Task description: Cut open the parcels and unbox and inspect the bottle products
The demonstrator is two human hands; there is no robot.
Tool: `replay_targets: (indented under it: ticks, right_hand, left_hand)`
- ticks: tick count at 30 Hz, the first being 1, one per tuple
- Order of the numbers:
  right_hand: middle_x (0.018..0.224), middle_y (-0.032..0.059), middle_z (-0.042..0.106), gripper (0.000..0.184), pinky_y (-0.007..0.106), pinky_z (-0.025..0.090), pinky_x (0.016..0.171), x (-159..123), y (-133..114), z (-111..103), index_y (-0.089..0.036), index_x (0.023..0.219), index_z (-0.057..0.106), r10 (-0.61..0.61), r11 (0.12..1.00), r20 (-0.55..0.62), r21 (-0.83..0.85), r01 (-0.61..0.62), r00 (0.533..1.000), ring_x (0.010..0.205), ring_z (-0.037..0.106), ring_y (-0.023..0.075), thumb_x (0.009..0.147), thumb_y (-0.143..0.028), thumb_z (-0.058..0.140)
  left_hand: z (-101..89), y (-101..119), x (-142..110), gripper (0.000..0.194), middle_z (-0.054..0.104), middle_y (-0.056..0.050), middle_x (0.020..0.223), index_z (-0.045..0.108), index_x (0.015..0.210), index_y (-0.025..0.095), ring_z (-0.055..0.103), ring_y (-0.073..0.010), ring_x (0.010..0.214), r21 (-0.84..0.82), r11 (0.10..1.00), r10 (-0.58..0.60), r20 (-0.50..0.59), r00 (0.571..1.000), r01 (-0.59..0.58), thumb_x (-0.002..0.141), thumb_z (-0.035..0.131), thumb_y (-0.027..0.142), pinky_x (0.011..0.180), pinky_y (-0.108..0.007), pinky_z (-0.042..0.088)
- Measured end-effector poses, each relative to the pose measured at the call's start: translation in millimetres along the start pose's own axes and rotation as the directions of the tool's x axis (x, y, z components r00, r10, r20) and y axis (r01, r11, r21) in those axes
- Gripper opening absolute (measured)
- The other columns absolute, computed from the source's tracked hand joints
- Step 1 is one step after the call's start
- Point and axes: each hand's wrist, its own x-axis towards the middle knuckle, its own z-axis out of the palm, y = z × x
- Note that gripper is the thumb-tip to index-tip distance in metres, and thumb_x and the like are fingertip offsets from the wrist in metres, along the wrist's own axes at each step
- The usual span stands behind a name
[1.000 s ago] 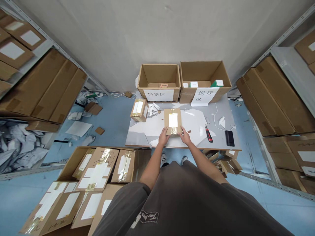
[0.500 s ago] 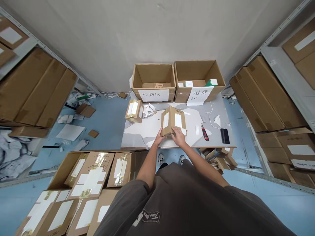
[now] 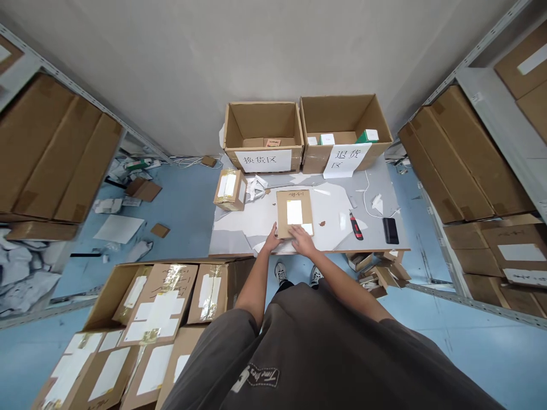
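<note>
A brown cardboard box [image 3: 284,215] with white labels and handwriting along its far edge lies on the table in front of me. At its near left corner, my left hand [image 3: 272,240] is closed on the side. My right hand [image 3: 302,241] grips the near edge, with fingers across the top face. The undersides of both hands are hidden. To the right on the table lies a red and black utility knife [image 3: 356,226], apart from my hands. A smaller taped box [image 3: 231,191] stands left of the one I hold, beside crumpled white paper [image 3: 256,188].
Two open cartons with paper signs, a left carton [image 3: 262,128] and a right carton [image 3: 342,122], stand at the table's back. A black phone [image 3: 390,230] lies right. Stacked parcels [image 3: 156,310] fill the lower left. Shelved boxes [image 3: 465,165] flank the right side.
The box has turned from corner-on to square with the table, so mainly one labelled face shows now. Both hands have stayed at its near end, shifting slightly left. A brown scrap now shows to its right.
</note>
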Motion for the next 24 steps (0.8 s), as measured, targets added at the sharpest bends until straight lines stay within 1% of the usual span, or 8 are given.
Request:
replay_targets:
  ticks: [2,4,6,9,12,15,19,24]
  right_hand:
    - [0.169,0.0163,0.044,0.065,0.055,0.036,0.128,-3,16,-9,-0.019,0.160,0.052,0.079,0.997,-0.116,-0.014,-0.081,0.990,0.158,0.037,0.0340,0.095,-0.022,0.062]
    - [0.170,0.0199,0.040,0.077,0.058,0.037,0.126,-6,32,-19,-0.018,0.164,0.045,0.185,0.981,-0.159,-0.025,-0.192,0.970,0.158,0.035,0.0387,0.092,-0.029,0.071]
    - [0.173,0.0205,0.033,0.090,0.056,0.042,0.122,-8,46,-24,-0.021,0.167,0.039,0.275,0.960,-0.095,-0.029,-0.279,0.957,0.155,0.040,0.0408,0.088,-0.033,0.078]
    - [0.170,0.0194,0.035,0.098,0.050,0.049,0.115,-8,54,-23,-0.027,0.170,0.031,0.349,0.937,0.034,-0.034,-0.348,0.936,0.148,0.049,0.0383,0.086,-0.030,0.081]
    - [0.166,0.0185,0.039,0.093,0.045,0.051,0.110,-6,55,-15,-0.029,0.171,0.027,0.365,0.931,0.065,-0.032,-0.364,0.929,0.141,0.056,0.0341,0.091,-0.024,0.074]
    - [0.162,0.0182,0.041,0.091,0.042,0.051,0.110,-4,55,-10,-0.028,0.171,0.026,0.369,0.929,0.054,-0.024,-0.369,0.928,0.139,0.058,0.0321,0.092,-0.021,0.072]
    - [0.159,0.0155,0.044,0.093,0.042,0.050,0.113,-3,56,-10,-0.030,0.170,0.028,0.356,0.934,0.052,-0.002,-0.357,0.933,0.138,0.058,0.0302,0.090,-0.020,0.074]
    - [0.160,0.0159,0.044,0.090,0.042,0.048,0.117,-7,57,-10,-0.029,0.170,0.029,0.347,0.938,0.030,0.019,-0.347,0.937,0.141,0.056,0.0306,0.090,-0.018,0.070]
  left_hand:
    - [-3.9,11,-10,0.131,0.032,-0.017,0.176,0.014,0.175,0.025,0.039,-0.0337,0.159,0.179,0.980,0.090,-0.038,0.995,-0.082,0.069,0.090,0.025,0.124,-0.046,0.042]
    - [-1.8,26,-19,0.126,0.028,-0.017,0.177,0.016,0.175,0.025,0.033,-0.0343,0.162,0.362,0.923,0.152,-0.037,0.988,-0.129,0.072,0.090,0.026,0.125,-0.045,0.040]
    - [6.3,42,-27,0.120,0.025,-0.018,0.178,0.020,0.174,0.027,0.039,-0.0369,0.159,0.511,0.853,0.135,-0.026,0.991,-0.103,0.075,0.089,0.027,0.123,-0.046,0.043]
    - [22.0,64,-34,0.110,0.025,-0.019,0.176,0.026,0.172,0.030,0.055,-0.0388,0.146,0.650,0.759,0.074,-0.041,0.996,-0.030,0.079,0.086,0.024,0.113,-0.046,0.051]
    - [31.5,76,-37,0.100,0.030,-0.018,0.173,0.030,0.170,0.033,0.064,-0.0367,0.134,0.712,0.702,0.049,-0.080,0.996,0.023,0.085,0.080,0.022,0.106,-0.044,0.055]
    - [32.4,81,-38,0.098,0.031,-0.017,0.173,0.030,0.170,0.035,0.066,-0.0355,0.131,0.737,0.675,0.029,-0.090,0.995,0.047,0.086,0.079,0.024,0.103,-0.042,0.055]
    - [30.4,84,-39,0.099,0.031,-0.016,0.173,0.029,0.170,0.037,0.066,-0.0349,0.132,0.744,0.665,0.011,-0.103,0.995,0.070,0.086,0.080,0.026,0.102,-0.040,0.056]
    - [31.9,86,-40,0.099,0.033,-0.014,0.172,0.027,0.170,0.037,0.067,-0.0334,0.130,0.739,0.670,0.010,-0.105,0.994,0.071,0.086,0.078,0.025,0.101,-0.040,0.057]
